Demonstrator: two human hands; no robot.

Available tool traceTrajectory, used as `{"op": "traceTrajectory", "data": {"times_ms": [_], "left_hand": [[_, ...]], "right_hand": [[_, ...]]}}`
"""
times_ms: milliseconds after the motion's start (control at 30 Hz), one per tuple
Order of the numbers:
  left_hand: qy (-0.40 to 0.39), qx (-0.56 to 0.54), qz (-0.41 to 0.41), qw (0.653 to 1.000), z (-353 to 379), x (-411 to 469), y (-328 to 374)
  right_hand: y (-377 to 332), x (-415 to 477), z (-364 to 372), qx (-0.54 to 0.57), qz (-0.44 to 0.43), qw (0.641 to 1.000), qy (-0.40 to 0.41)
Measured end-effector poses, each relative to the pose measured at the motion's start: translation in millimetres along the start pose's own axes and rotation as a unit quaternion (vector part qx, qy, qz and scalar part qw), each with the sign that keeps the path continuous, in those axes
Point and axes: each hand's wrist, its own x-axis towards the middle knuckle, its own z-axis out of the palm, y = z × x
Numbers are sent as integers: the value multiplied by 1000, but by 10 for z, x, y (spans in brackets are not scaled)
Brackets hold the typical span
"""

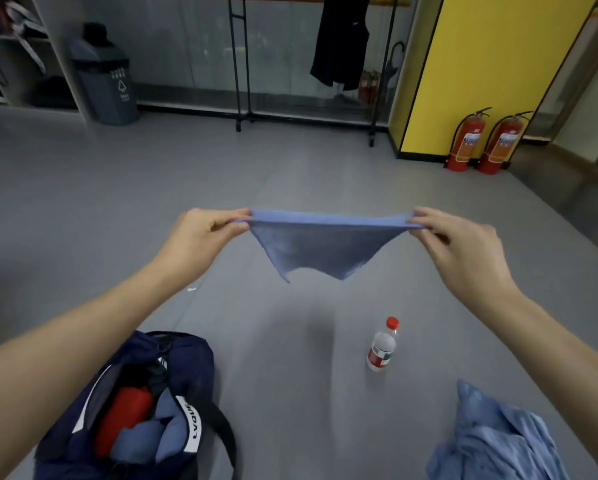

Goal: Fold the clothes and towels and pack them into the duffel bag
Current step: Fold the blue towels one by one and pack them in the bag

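Note:
A small blue towel [325,245] hangs stretched in the air in front of me. My left hand [200,237] pinches its left top corner and my right hand [460,242] pinches its right top corner. Its lower edge droops in two points above the floor. The navy duffel bag [190,362] lies open on the floor at the lower left, under my left forearm. Inside it I see a red folded item [124,417] and folded blue cloths [145,438]. A crumpled light blue shirt [498,441] lies on the floor at the lower right.
A plastic water bottle [382,346] with a red cap stands on the grey floor between bag and shirt. Farther off are a black clothes rack [242,64] with a dark garment [340,39], a grey bin [105,77], shelves at left, a yellow wall, and two fire extinguishers [484,143].

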Motion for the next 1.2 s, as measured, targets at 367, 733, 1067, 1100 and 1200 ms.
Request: {"op": "traceTrajectory", "data": {"times_ms": [367, 733, 1067, 1100, 1200], "left_hand": [[-192, 91, -120, 970, 1459, -1641, -1573], [-461, 211, -151, 849, 2392, -3293, -2778], [-510, 294, -101, 802, 2332, -3031, -2516], [-483, 279, -95, 824, 2438, -2787, -2593], [-411, 295, -97, 857, 2750, -1901, -2919]], "right_hand": [[581, -2257, 1552, 3, 130, 955, -265], [620, -4057, 2535, -35, 80, 798, -597], [737, -3806, 2814, 20, 136, 794, -592], [863, -3595, 2954, 31, 110, 797, -593], [1138, -2834, 3486, 30, 101, 832, -544]]}}
